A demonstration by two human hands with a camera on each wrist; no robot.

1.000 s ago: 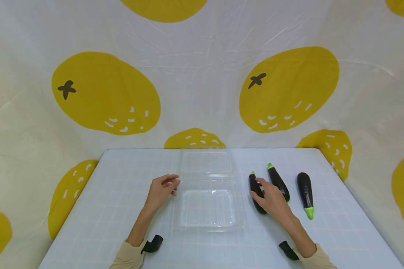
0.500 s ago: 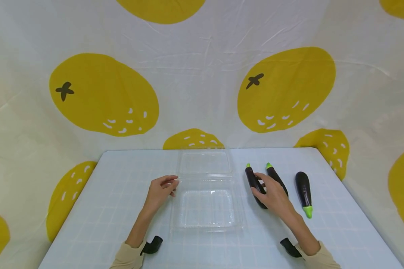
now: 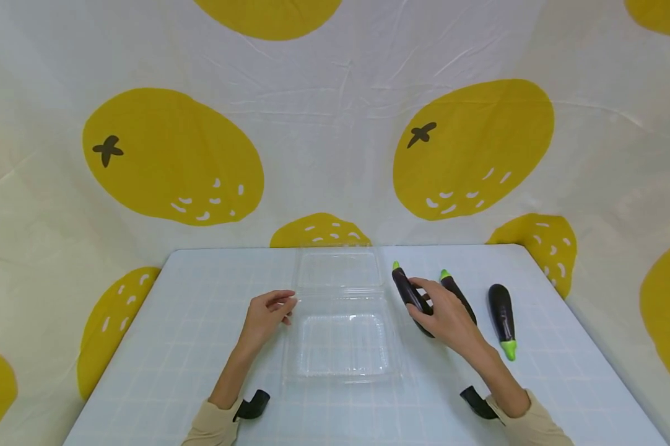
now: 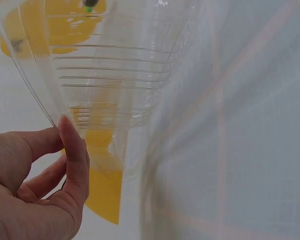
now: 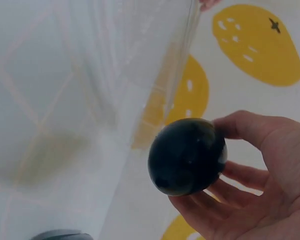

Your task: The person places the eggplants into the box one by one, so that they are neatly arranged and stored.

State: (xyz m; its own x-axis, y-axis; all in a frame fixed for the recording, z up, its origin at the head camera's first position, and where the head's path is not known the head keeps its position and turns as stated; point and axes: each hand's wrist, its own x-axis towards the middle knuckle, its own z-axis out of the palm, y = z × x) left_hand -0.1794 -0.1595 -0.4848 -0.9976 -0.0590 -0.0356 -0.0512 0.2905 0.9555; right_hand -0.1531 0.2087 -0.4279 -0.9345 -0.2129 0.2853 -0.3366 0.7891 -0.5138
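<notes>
My right hand grips a dark purple eggplant with a green stem, thumb on one side and fingers on the other. In the right wrist view the held eggplant's round end faces the camera, raised off the table. A clear plastic clamshell container lies opened in the middle, its lid folded back toward the wall. At the container's left rim my left hand pinches the edge between thumb and fingers, as the left wrist view shows.
A second eggplant lies just behind my right hand, partly hidden by it. Farther right lies another eggplant with its green stem toward me. The white table ends at a curtain printed with yellow fruit.
My right hand has lifted the eggplant and carried it left and away from me, closer to the container. The left hand has stayed at the rim.
</notes>
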